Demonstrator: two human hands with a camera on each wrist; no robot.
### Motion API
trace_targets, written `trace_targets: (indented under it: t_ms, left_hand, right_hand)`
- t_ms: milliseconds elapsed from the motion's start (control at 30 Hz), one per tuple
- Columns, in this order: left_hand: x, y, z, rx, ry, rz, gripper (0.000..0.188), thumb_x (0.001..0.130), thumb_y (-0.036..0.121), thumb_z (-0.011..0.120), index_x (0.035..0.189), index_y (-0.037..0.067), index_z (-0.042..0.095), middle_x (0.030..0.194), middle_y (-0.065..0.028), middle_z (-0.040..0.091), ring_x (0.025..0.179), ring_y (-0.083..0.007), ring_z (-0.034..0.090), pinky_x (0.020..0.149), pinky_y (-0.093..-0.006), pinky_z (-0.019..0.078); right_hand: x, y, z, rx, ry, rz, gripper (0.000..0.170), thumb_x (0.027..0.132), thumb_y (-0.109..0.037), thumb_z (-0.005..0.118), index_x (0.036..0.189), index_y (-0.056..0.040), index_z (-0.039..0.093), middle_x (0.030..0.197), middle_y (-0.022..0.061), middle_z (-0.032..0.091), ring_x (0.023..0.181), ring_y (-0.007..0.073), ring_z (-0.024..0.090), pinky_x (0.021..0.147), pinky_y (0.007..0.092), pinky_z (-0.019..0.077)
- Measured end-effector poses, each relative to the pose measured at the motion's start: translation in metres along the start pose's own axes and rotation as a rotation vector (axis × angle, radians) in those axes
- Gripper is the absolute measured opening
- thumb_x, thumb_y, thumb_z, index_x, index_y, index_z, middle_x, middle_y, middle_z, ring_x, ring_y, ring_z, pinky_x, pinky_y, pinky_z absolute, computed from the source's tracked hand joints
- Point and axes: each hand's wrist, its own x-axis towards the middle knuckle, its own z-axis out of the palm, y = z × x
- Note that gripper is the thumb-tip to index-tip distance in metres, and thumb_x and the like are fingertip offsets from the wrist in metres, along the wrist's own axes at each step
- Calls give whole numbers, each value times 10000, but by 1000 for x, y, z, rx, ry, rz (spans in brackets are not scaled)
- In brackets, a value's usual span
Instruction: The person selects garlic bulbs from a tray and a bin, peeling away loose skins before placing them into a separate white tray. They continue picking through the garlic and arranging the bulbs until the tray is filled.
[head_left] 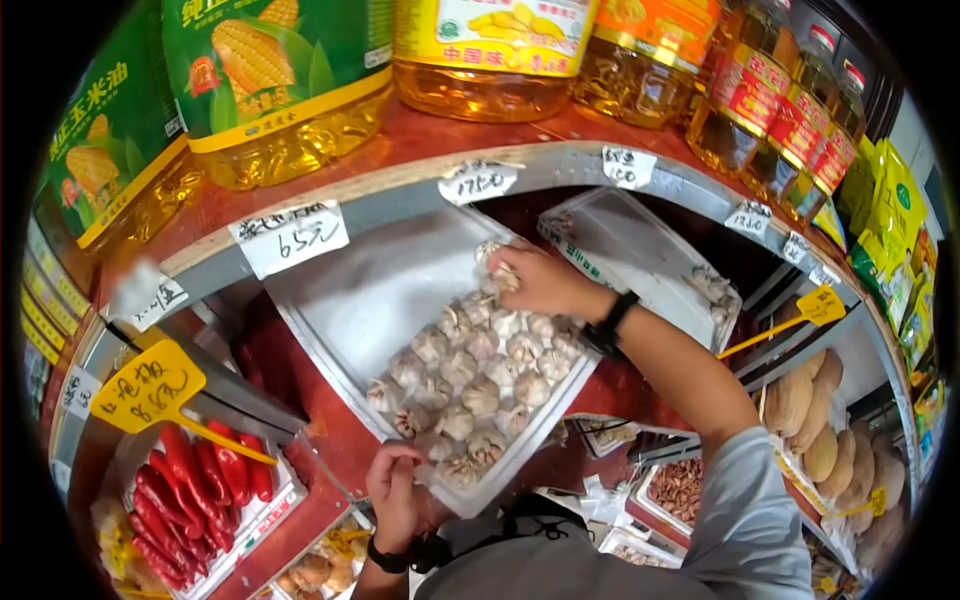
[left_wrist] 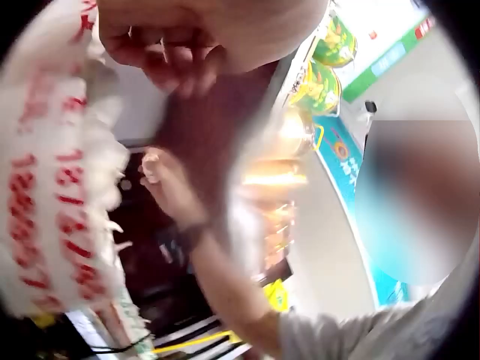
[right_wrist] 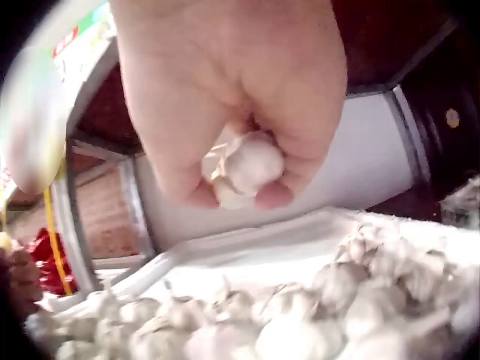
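Note:
A white foam tray (head_left: 340, 270) holds many garlic bulbs (head_left: 480, 396) toward its near side. Over the bulbs' far end, my right hand (head_left: 550, 282) grips garlic; the right wrist view shows that hand (right_wrist: 232, 82) pinching a pale bulb (right_wrist: 255, 161) between thumb and fingers, with another pale piece against it. My left hand (head_left: 393, 495) is beside the tray's near left edge, fingers loosely curled and holding nothing. In the left wrist view the left hand (left_wrist: 202, 34) fills the top, and the right hand (left_wrist: 174, 191) shows farther off.
Oil bottles (head_left: 490, 60) line the red shelf above the tray, with price tags (head_left: 290, 238) along its edge. Red peppers (head_left: 190, 495) lie at the lower left, brown squashes (head_left: 820, 455) at the right. A second white tray (head_left: 640, 260) is behind the right arm.

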Motion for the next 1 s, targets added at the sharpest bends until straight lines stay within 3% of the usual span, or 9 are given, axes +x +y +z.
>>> trace_targets:
  t_ms: [100, 200, 400, 500, 700, 800, 900, 967, 1000]
  left_hand:
    - [1, -10, -9, 178, 59, -4, 143, 919, -20, 496, 889, 25, 629, 853, -57, 617, 792, -143, 576, 721, -261, 439]
    - [7, -15, -18, 474, -102, 142, 95, 843, -19, 568, 862, 17, 654, 730, -80, 591, 624, -172, 588, 566, -288, 434]
    - [17, -6, -28, 391, -206, 49, 114, 861, -7, 543, 878, 9, 655, 755, -76, 621, 664, -155, 598, 605, -284, 456]
    - [19, -5, -31, 393, -255, 25, 143, 877, 9, 513, 887, -3, 655, 770, -77, 635, 700, -153, 613, 642, -289, 477]
    - [23, -10, -37, 336, -291, 19, 132, 872, -13, 562, 932, 0, 678, 817, -78, 666, 719, -151, 631, 632, -278, 480]
    - [24, -8, -39, 348, -313, -62, 141, 878, -23, 552, 937, 2, 678, 815, -76, 666, 736, -154, 638, 650, -281, 486]
    - [26, -11, -41, 317, -322, -50, 145, 884, -31, 546, 944, 3, 674, 820, -76, 663, 740, -154, 636, 661, -279, 484]
    - [27, -8, -40, 310, -328, -58, 141, 888, -37, 545, 945, -1, 668, 818, -77, 658, 732, -155, 630, 662, -277, 482]
    - [28, -7, -39, 310, -331, -61, 141, 888, -37, 545, 945, -1, 668, 818, -77, 658, 732, -155, 630, 662, -277, 482]
  right_hand:
    - [58, 26, 16, -5, -179, 60, 445, 705, -180, 745, 1095, -25, 597, 1084, 209, 586, 1022, 358, 589, 898, 392, 483]
    - [88, 63, 57, -9, -325, 88, 430, 692, -163, 747, 1077, -27, 610, 1071, 209, 615, 1036, 353, 592, 903, 391, 476]
    - [98, 59, 83, -307, -466, 34, 414, 710, -140, 679, 1103, -21, 620, 1181, 178, 592, 1163, 351, 536, 994, 422, 440]
    - [95, 42, 65, -178, -447, 79, 419, 714, -121, 664, 1123, -36, 627, 1236, 162, 567, 1152, 343, 553, 984, 417, 451]
    - [85, 77, 83, -289, -355, -176, 174, 761, -56, 645, 909, -85, 731, 1007, 75, 681, 1046, 273, 629, 927, 387, 506]
    - [87, 72, 76, -288, -369, -14, 173, 771, -61, 633, 914, -85, 728, 1030, 94, 690, 1014, 274, 647, 916, 390, 508]
    - [94, 46, 50, -380, -614, 134, 201, 821, -108, 616, 993, -80, 717, 1069, 109, 695, 1043, 282, 647, 925, 396, 501]
    - [82, 21, 18, -180, -337, 112, 258, 881, -183, 591, 1096, -76, 686, 1142, 140, 680, 1095, 289, 631, 941, 394, 487]
    - [78, -6, -10, -232, -330, 261, 306, 922, -219, 571, 1189, -94, 652, 1176, 163, 663, 1103, 287, 618, 960, 379, 476]
